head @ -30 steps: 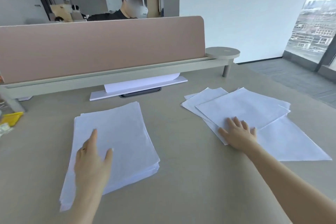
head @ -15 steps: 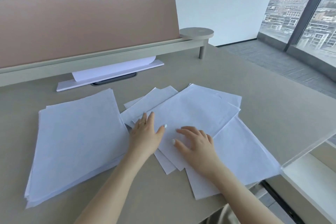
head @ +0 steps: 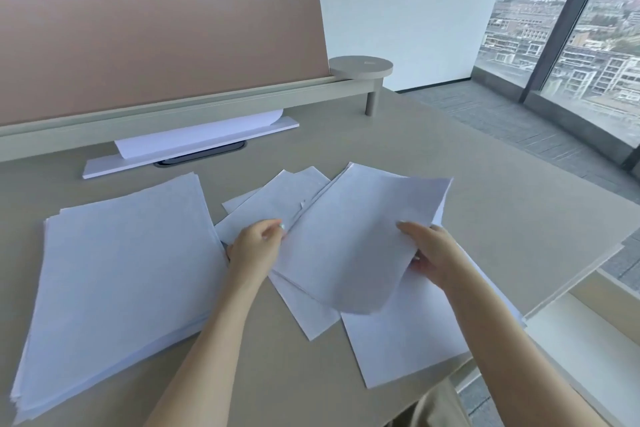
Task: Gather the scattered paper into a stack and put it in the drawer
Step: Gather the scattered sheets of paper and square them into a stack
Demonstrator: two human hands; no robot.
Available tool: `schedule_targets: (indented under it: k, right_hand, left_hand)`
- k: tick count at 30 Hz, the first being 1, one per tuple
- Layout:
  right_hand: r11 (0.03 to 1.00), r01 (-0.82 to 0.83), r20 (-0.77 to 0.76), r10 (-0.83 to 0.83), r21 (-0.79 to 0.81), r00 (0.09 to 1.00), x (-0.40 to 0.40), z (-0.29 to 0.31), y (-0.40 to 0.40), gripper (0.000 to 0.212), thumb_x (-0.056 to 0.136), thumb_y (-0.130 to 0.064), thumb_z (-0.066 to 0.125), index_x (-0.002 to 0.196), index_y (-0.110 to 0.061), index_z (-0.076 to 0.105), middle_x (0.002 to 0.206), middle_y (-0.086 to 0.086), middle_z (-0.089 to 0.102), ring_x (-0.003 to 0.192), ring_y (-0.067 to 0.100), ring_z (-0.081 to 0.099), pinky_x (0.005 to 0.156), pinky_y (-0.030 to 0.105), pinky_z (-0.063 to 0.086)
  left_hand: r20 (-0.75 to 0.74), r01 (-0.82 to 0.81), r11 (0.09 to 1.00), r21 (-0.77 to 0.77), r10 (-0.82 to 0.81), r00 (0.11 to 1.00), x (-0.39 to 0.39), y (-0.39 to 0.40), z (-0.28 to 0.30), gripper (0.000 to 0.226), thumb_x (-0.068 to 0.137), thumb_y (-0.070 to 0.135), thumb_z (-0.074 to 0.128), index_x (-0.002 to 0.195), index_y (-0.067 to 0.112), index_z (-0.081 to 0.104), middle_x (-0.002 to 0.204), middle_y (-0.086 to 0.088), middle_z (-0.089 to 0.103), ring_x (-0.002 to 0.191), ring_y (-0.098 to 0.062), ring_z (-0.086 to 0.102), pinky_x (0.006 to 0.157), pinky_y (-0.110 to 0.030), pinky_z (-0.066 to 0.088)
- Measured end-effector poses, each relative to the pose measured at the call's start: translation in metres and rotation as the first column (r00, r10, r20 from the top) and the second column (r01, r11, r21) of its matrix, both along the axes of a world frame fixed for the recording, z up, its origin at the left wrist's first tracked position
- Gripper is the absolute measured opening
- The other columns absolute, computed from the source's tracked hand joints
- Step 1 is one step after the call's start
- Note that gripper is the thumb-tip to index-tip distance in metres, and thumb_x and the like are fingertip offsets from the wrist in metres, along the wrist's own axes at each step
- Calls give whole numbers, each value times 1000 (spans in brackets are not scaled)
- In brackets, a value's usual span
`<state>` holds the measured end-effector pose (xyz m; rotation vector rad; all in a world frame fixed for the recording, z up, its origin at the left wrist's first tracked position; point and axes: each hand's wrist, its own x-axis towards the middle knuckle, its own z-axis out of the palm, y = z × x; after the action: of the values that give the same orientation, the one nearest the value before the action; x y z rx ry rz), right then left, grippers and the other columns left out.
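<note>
- Both hands went from pressing flat to lifting the top white paper sheets (head: 349, 239) off the beige table (head: 433, 149).
- Left hand (head: 254, 246) pinched their left edge; right hand (head: 433, 253) gripped the right edge.
- The neat white paper stack (head: 117, 274) lay just left.

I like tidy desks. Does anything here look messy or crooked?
Yes. The loose sheets by both hands lie fanned at crooked angles, unlike the neat stack on the left. One sheet juts over the desk's near edge. The lifted sheet bends.

One neat paper stack (head: 117, 274), one loose heap of sheets (head: 353, 246), two hands, one pink divider (head: 156, 48), one round shelf (head: 360, 66).
</note>
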<state>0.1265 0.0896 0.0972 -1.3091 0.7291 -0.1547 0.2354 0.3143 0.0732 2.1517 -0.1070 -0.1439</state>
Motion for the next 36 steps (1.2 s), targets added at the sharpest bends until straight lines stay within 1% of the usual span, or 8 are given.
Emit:
schedule_targets:
  k: [1,4,9,15,22,28,33,36]
  right_hand:
    - [990,-23,-46,17,-138,999,4,3,-4,18,88,-6,55,104,-3,63,81,5,66,66,19,63,64,28,49]
    - [868,-152,-169,80,-473,982,19,18,-25,23,85,3,55,106,8,63,86,14,66,67,22,57,65,30,44]
    - [532,-578,-551,230,-619,802,58,42,-42,47,71,-22,58,118,-16,61,113,11,67,103,29,63,95,38,48]
    - [339,-607,-571,212,-719,793,104,33,-2,22,88,-25,55,107,-15,60,101,5,59,90,24,56,76,29,40]
    - [497,-471,-559,-35,-729,829,60,20,-39,19,83,-24,53,92,-8,59,73,4,55,77,26,58,66,27,41]
    - [571,-434,-538,-16,-697,843,22,5,-61,34,80,-25,57,113,-15,56,111,9,59,100,28,59,80,33,47]
    - [655,-312,-422,-13,-689,906,23,1,-58,51,80,-28,59,128,-13,47,124,5,52,92,22,55,72,29,42]
    - [681,-294,-408,-7,-671,913,18,0,-61,24,75,-29,58,89,-11,57,91,6,56,67,22,50,57,25,34]
  left_hand:
    - [16,11,1000,-25,-11,1000,-3,0,-2,15,83,36,45,81,30,58,87,7,68,92,-21,60,90,-33,42]
    - [123,-74,996,51,68,990,-8,-2,-6,27,90,29,48,110,21,64,116,0,65,113,-24,54,98,-38,40]
    - [232,-91,972,214,40,972,-6,-7,-10,53,94,42,43,141,18,36,155,-5,27,143,-23,18,115,-43,17]
    - [222,-30,953,300,-39,974,-6,-9,-14,66,91,53,42,146,20,26,160,-5,12,147,-23,9,118,-44,11]
    - [199,64,832,551,-205,958,-3,-11,-15,71,89,61,35,147,22,23,159,-2,16,146,-19,11,115,-42,12]
    - [164,283,823,493,-408,898,-22,-34,-10,76,89,61,38,150,26,10,161,0,-2,147,-15,11,117,-32,10]
    - [113,336,703,627,-509,853,-39,-48,-16,76,90,64,27,150,28,0,159,-1,-19,148,-20,-4,119,-36,-1]
    - [102,315,705,636,-481,871,-38,-48,-18,73,90,62,28,150,28,5,160,-2,-13,148,-19,-6,118,-37,-2]
